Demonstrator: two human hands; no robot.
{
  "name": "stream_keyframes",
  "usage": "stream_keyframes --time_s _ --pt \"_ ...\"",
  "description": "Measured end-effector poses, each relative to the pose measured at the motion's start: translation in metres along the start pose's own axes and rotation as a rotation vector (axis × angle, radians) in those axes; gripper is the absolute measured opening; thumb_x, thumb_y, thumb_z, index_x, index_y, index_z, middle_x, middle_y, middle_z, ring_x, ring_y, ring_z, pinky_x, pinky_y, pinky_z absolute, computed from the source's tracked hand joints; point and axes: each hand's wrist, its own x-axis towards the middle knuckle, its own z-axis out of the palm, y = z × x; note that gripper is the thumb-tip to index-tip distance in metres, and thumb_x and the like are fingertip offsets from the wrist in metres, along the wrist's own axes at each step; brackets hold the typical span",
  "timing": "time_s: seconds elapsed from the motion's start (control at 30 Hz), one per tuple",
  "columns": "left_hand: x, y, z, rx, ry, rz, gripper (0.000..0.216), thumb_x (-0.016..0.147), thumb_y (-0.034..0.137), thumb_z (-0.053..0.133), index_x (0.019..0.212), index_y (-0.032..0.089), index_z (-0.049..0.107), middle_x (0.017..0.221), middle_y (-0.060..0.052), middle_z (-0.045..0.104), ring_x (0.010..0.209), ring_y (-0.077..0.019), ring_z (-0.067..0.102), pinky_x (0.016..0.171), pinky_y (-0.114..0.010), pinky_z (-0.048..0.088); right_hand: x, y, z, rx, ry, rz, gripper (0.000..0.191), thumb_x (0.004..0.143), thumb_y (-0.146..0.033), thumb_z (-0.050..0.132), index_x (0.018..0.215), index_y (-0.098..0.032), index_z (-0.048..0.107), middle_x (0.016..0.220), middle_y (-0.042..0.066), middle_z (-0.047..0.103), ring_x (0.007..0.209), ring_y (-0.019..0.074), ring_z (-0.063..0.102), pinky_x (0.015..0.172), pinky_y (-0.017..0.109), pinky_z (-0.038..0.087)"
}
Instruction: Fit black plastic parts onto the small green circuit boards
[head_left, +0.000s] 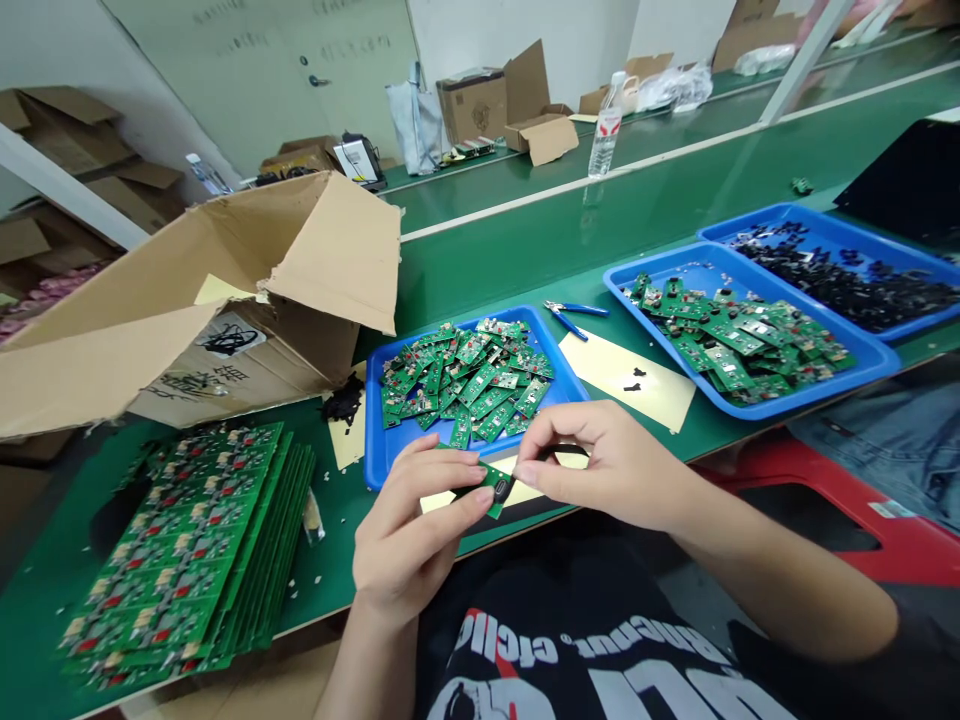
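Note:
My left hand [420, 515] is closed on a small green circuit board [495, 475], gripping it between thumb and fingers. A black oval part [502, 490] sits on the board near its right end. At that end, the fingertips of my right hand [592, 465] are pinched together, touching or nearly touching the edge. A thin dark strip [562, 449] curves under the right fingers; its kind is unclear. Just beyond both hands, a blue tray [373, 440] holds a heap of similar small circuit boards [472, 380].
Stacked board panels [180, 550] stand at left, below an open cardboard box [330, 250]. Blue-handled pliers [574, 315] lie near yellow paper [660, 385] with black bits. At right are a second blue tray [765, 405] of boards and another tray [795, 212] of black parts.

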Motion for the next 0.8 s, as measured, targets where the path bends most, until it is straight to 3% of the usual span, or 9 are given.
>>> stream_keyframes --time_s 0.13,0.27,0.4,0.5,0.6,0.67,0.8 --pt "0.004 0.001 -0.003 -0.016 -0.04 0.002 0.026 0.079 0.003 0.053 0.093 0.022 0.065 0.093 -0.003 0.066 0.089 -0.0167 0.064 0.09 -0.042 0.048 0.005 0.003 -0.003 -0.004 -0.066 0.015 0.011 0.073 -0.026 0.063 0.068 -0.016 0.061 0.063 -0.001 0.056 0.057 0.009 0.049 0.051 0.021 0.04" --pt "0.005 0.001 -0.003 -0.18 -0.057 -0.083 0.024 0.082 0.006 0.052 0.093 0.023 0.065 0.092 -0.003 0.066 0.088 -0.0159 0.064 0.091 -0.042 0.048 0.007 0.004 -0.004 0.083 -0.13 0.006 0.009 0.072 -0.023 0.064 0.068 -0.016 0.061 0.064 -0.002 0.058 0.059 0.0087 0.051 0.055 0.021 0.042" --pt "-0.002 -0.001 0.011 -0.471 0.053 -0.26 0.02 0.084 0.012 0.054 0.094 0.025 0.065 0.09 -0.003 0.066 0.09 -0.0165 0.063 0.091 -0.043 0.049 0.009 0.007 0.004 0.289 -0.198 -0.012 0.008 0.074 -0.023 0.063 0.071 -0.016 0.06 0.063 -0.003 0.057 0.057 0.0076 0.051 0.055 0.021 0.043" --pt "-0.006 0.001 0.028 -0.652 0.224 -0.401 0.018 0.084 0.017 0.055 0.094 0.028 0.064 0.1 -0.003 0.062 0.104 -0.0197 0.058 0.093 -0.045 0.047 0.007 0.01 0.016 0.337 -0.113 -0.114 0.008 0.078 -0.024 0.06 0.074 -0.017 0.061 0.066 -0.002 0.058 0.059 0.0075 0.052 0.056 0.02 0.043" --pt "-0.006 0.005 0.039 -0.595 0.331 -0.519 0.017 0.085 0.02 0.054 0.096 0.028 0.064 0.108 -0.004 0.057 0.114 -0.0222 0.052 0.096 -0.047 0.043 0.005 0.013 0.023 0.19 0.045 -0.279 0.008 0.083 -0.022 0.056 0.079 -0.018 0.062 0.075 0.0 0.063 0.066 0.0091 0.055 0.062 0.022 0.045" --pt "-0.004 0.009 0.039 -0.436 0.331 -0.539 0.018 0.085 0.021 0.053 0.098 0.026 0.065 0.107 -0.005 0.056 0.113 -0.0209 0.051 0.097 -0.043 0.042 0.004 0.014 0.024 0.037 0.137 -0.369 0.01 0.085 -0.021 0.054 0.082 -0.018 0.063 0.077 0.001 0.065 0.071 0.0107 0.057 0.066 0.024 0.045" --pt "0.0 0.017 0.032 -0.295 0.181 -0.526 0.034 0.083 0.027 0.056 0.117 0.025 0.057 0.111 -0.008 0.058 0.108 -0.0209 0.053 0.092 -0.038 0.046 0.004 0.016 0.019 -0.176 0.2 -0.467 0.012 0.086 -0.019 0.052 0.084 -0.018 0.064 0.077 0.003 0.066 0.073 0.0129 0.06 0.068 0.026 0.047"
